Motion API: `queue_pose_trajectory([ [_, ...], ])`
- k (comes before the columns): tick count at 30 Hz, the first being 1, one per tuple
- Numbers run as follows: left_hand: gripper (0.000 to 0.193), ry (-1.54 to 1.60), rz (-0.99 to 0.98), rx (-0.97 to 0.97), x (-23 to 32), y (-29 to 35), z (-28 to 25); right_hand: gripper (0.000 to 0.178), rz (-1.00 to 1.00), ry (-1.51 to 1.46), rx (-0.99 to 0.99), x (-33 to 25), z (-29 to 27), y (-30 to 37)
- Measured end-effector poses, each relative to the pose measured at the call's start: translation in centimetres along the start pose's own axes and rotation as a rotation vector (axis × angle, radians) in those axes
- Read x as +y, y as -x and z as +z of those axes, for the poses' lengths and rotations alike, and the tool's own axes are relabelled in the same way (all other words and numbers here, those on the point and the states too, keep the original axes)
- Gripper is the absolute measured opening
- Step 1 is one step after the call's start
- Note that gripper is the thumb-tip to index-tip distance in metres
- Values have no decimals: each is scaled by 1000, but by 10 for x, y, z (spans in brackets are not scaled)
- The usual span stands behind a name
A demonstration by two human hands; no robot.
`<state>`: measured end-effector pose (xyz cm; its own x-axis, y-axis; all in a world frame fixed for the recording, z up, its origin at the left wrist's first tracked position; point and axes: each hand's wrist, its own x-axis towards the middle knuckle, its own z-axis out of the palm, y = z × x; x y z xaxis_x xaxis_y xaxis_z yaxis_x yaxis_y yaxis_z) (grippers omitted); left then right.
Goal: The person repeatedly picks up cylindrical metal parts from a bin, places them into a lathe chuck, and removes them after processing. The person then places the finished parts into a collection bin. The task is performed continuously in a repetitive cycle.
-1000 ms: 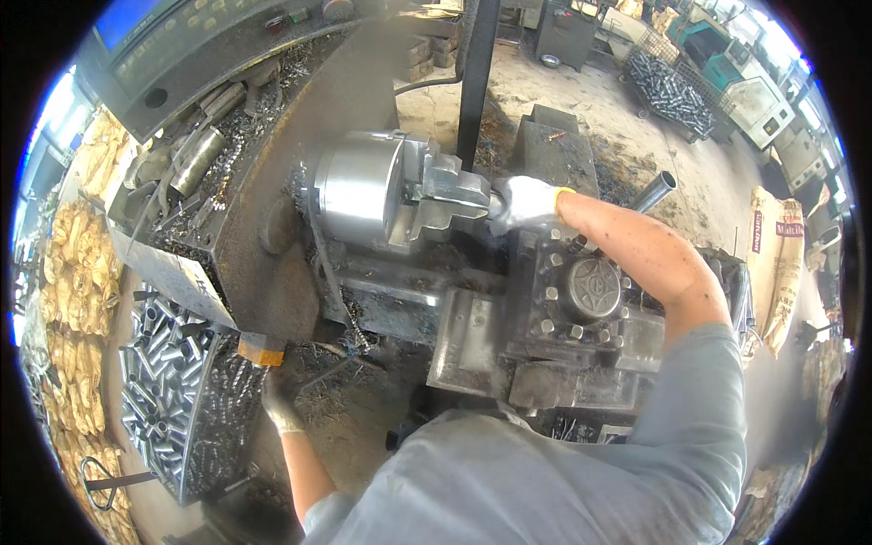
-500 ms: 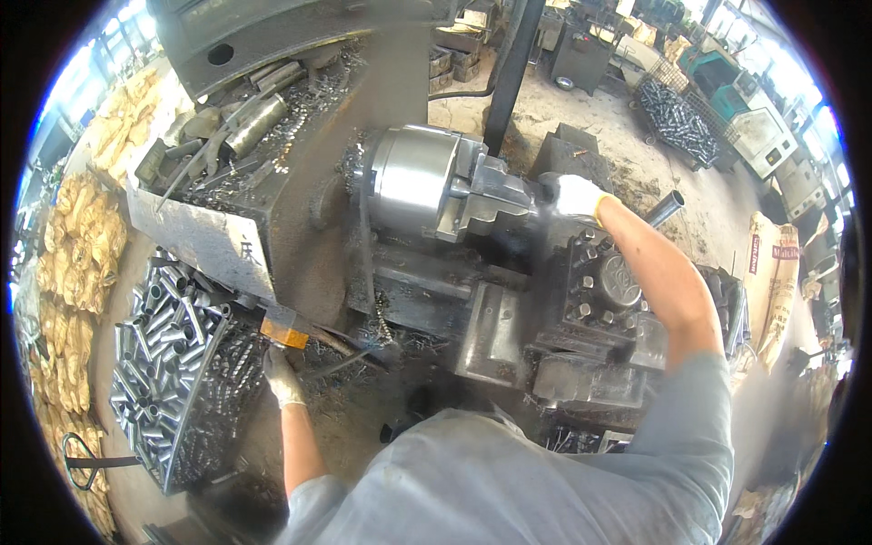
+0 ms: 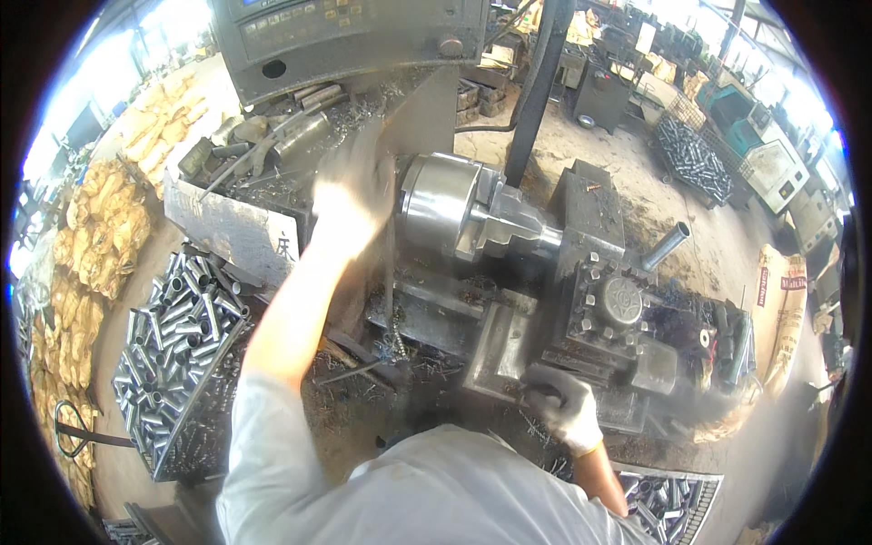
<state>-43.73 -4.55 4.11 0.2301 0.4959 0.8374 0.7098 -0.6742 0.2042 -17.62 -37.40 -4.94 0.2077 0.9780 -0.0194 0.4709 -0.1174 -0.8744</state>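
My left hand (image 3: 352, 193), in a pale glove, is smeared by motion beside the lathe's headstock, left of the shiny chuck (image 3: 440, 200). Its fingers cannot be made out. A short bright metal tube (image 3: 549, 239) sticks out of the chuck's stepped jaws (image 3: 509, 222) toward the tool post (image 3: 604, 300). At the near side of the carriage is my right hand (image 3: 572, 411), gloved in white with dark fingers. Those fingers are curled closed, and whatever lies inside them is hidden.
A bin of cut metal tubes (image 3: 177, 336) stands at left, near stacked yellowish sacks (image 3: 100, 227). The control panel (image 3: 354, 41) overhangs a scrap-filled tray (image 3: 232, 232). Another tube crate (image 3: 663, 504) sits lower right. A tube (image 3: 666, 245) slants up behind the tool post.
My left hand has risen from the orange block at lower left to the headstock. My right hand has drawn back from the jaws to the carriage's near side. The view has shifted.
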Motion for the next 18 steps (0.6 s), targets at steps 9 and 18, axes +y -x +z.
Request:
queue_pose_trajectory([
  [9,85,-522,-253,-423,-37,-153,95,36,67,-102,-86,75,3,26],
  [18,15,177,-134,-434,63,194,12,38,-70,-42,-511,101,56,-1],
])
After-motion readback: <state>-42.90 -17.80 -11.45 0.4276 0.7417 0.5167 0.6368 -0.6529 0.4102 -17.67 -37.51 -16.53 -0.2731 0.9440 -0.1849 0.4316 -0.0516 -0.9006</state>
